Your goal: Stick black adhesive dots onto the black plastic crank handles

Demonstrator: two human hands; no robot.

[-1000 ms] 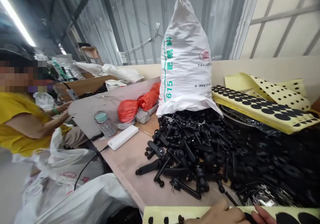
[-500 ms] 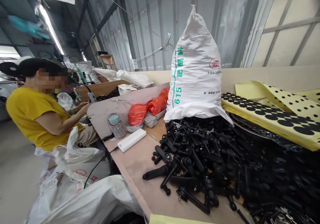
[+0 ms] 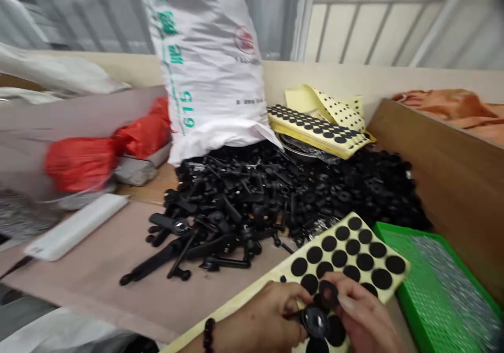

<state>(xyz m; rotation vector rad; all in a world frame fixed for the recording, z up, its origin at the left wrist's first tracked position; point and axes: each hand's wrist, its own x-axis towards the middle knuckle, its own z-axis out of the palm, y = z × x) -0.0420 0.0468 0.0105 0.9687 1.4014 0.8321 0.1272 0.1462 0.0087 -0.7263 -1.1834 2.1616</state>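
Observation:
My left hand (image 3: 262,316), a dark beaded bracelet at its wrist, is closed around a black plastic part with a round, shiny end (image 3: 315,321). Between the thumb and fingers of my right hand (image 3: 368,316) is a small black ring-shaped disc (image 3: 328,294), held right beside that round end. Whether disc and part touch, I cannot tell. Under both hands lies a pale yellow sheet (image 3: 356,261) bearing rows of black round stickers. Motion blurs the finer detail.
A heap of black plastic parts (image 3: 236,200) spreads behind the hands, below a white woven sack (image 3: 216,64). A green tray (image 3: 425,295) with small metal pieces sits at right, near a brown board (image 3: 441,169). Left are a white power bank (image 3: 79,227) and red bags (image 3: 82,164).
The view has swung right and down. Both my hands, the held part and disc, and the green tray have come into view; the person in yellow has left it.

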